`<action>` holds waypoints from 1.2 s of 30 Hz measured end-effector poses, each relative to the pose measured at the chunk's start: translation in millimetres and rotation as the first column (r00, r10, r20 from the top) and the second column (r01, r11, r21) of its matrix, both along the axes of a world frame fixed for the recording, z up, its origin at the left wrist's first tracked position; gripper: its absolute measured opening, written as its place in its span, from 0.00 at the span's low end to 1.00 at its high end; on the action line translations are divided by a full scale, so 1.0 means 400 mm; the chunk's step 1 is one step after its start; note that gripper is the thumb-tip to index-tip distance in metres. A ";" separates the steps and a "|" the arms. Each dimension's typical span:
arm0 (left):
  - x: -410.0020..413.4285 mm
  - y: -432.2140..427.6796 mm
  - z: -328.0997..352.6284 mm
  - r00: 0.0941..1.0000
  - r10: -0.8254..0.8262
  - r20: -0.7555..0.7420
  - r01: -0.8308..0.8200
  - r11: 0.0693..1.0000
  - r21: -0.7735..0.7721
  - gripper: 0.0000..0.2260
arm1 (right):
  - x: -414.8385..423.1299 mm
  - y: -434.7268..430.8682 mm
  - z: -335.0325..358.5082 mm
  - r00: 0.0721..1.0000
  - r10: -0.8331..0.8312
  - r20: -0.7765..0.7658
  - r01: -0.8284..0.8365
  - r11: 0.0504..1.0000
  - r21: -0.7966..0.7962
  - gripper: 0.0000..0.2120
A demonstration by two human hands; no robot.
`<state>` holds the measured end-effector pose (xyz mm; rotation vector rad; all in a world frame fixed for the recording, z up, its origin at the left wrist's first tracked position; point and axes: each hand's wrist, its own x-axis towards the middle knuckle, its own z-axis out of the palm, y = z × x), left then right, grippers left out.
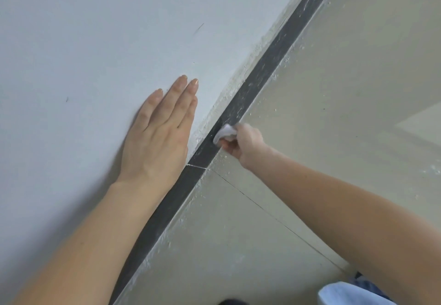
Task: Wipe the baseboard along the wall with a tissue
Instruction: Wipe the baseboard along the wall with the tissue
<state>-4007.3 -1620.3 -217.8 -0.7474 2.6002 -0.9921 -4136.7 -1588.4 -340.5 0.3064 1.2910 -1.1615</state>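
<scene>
A dark grey baseboard point(267, 66) runs diagonally from the lower left to the upper right, between the white wall point(95, 30) and the beige tiled floor point(334, 90). White dust specks cover its far stretch. My right hand point(243, 143) grips a crumpled white tissue point(224, 134) and presses it against the baseboard. My left hand point(160, 135) lies flat on the wall with straight fingers, just left of the tissue.
A thin white joint point(196, 166) crosses the baseboard just below the tissue. White crumbs lie on the floor along the baseboard's edge. A tile seam point(274, 219) runs across the floor. Light blue fabric point(346, 292) shows at the bottom right.
</scene>
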 end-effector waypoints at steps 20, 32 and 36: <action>-0.003 0.000 0.015 0.998 0.017 -0.058 -0.008 0.989 0.150 0.30 | 0.050 0.003 -0.083 0.991 0.126 0.041 -0.123 0.989 -0.077 0.11; -0.008 0.001 0.010 0.996 0.038 -0.079 -0.025 0.986 0.163 0.28 | 0.152 0.102 0.006 0.965 0.240 0.103 -0.239 0.971 -0.020 0.09; -0.007 0.000 0.014 0.998 0.028 -0.062 -0.019 0.989 0.145 0.28 | 0.178 0.067 0.052 0.876 0.386 0.291 -0.375 0.922 -0.094 0.13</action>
